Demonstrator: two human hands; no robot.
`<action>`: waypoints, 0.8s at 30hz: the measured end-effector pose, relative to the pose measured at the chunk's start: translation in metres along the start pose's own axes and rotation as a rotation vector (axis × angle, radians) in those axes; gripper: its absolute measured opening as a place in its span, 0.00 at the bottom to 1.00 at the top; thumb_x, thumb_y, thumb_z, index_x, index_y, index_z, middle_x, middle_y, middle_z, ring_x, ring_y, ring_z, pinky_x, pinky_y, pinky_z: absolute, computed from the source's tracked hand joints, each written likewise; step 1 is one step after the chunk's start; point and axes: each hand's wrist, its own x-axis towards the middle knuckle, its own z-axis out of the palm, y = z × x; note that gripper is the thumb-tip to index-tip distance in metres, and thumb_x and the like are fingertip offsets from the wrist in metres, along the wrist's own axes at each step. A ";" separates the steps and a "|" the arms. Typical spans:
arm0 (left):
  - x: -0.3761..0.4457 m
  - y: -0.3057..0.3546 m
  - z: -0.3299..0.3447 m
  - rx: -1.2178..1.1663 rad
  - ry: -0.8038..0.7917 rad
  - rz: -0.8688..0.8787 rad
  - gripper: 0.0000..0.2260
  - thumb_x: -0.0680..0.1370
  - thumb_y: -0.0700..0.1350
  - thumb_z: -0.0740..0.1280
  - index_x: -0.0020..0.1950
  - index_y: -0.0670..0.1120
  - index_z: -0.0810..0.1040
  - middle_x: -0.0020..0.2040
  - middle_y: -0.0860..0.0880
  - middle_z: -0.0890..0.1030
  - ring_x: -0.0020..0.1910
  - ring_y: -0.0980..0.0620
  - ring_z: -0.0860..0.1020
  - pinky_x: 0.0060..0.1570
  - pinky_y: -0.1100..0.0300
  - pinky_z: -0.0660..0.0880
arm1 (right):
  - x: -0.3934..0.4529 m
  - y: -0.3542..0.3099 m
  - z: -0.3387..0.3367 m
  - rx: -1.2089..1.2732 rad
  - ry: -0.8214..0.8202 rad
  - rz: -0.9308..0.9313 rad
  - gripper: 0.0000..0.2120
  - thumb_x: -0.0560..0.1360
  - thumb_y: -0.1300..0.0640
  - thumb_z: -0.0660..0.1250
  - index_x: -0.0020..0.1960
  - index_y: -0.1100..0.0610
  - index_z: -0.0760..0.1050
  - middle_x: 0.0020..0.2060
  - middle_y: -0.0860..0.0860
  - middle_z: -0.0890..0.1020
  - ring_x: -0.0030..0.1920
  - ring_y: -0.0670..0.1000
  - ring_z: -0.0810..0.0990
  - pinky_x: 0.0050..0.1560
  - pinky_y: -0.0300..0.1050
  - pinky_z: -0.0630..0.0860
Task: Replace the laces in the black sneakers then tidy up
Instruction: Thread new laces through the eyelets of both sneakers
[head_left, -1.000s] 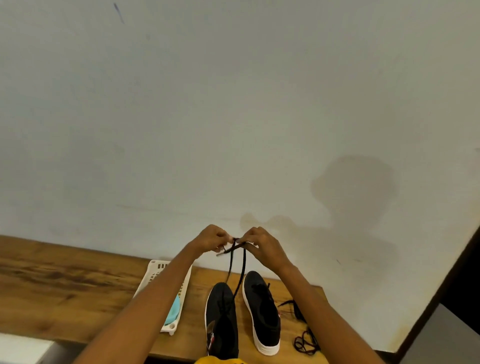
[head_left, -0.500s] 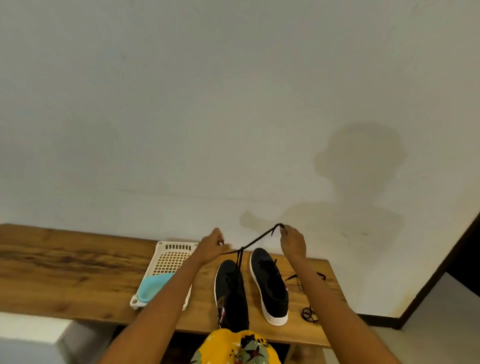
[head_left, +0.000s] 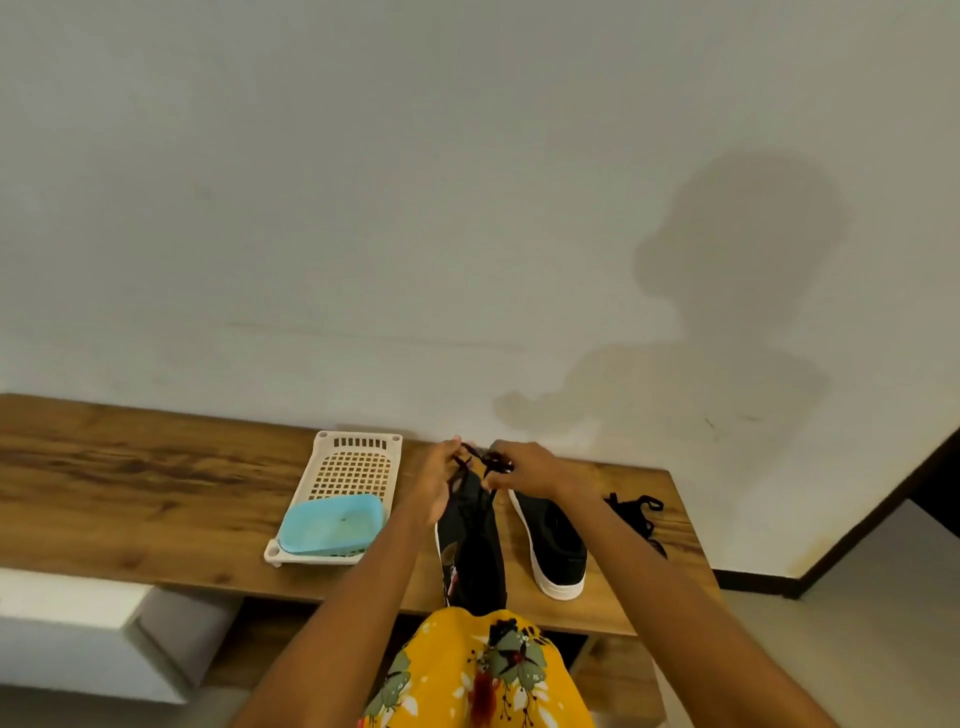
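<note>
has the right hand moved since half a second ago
Yes. The right hand has come in toward the left hand. It was out beyond the toe of the right sneaker; now it is over the left sneaker's toe, bunching the lace.

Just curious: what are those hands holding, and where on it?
Both the left hand and right hand pinch the black lace near its ends, above the left sneaker.

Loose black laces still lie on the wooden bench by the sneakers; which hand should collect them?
Right, probably. The loose black laces lie right of the right black sneaker, nearest the right hand. The left hand would have to cross both sneakers.
</note>
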 end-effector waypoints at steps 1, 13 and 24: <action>-0.002 -0.003 0.002 -0.170 0.022 -0.006 0.14 0.81 0.46 0.57 0.44 0.40 0.77 0.44 0.45 0.80 0.45 0.48 0.77 0.55 0.54 0.71 | 0.002 0.005 0.006 -0.086 -0.038 -0.016 0.15 0.74 0.52 0.69 0.59 0.56 0.76 0.53 0.53 0.82 0.50 0.52 0.78 0.47 0.42 0.70; 0.026 -0.043 -0.062 0.233 0.382 0.129 0.10 0.79 0.41 0.61 0.38 0.47 0.68 0.31 0.50 0.67 0.25 0.56 0.64 0.24 0.64 0.62 | -0.019 0.081 0.042 -0.084 0.122 0.451 0.13 0.79 0.50 0.62 0.46 0.59 0.77 0.40 0.55 0.81 0.43 0.54 0.81 0.39 0.44 0.72; 0.040 -0.076 -0.064 1.410 -0.131 0.388 0.11 0.73 0.53 0.70 0.50 0.48 0.79 0.49 0.51 0.79 0.49 0.52 0.77 0.50 0.56 0.73 | 0.009 0.069 0.073 -0.266 0.032 0.359 0.20 0.74 0.44 0.67 0.61 0.55 0.75 0.64 0.56 0.69 0.65 0.58 0.68 0.62 0.55 0.70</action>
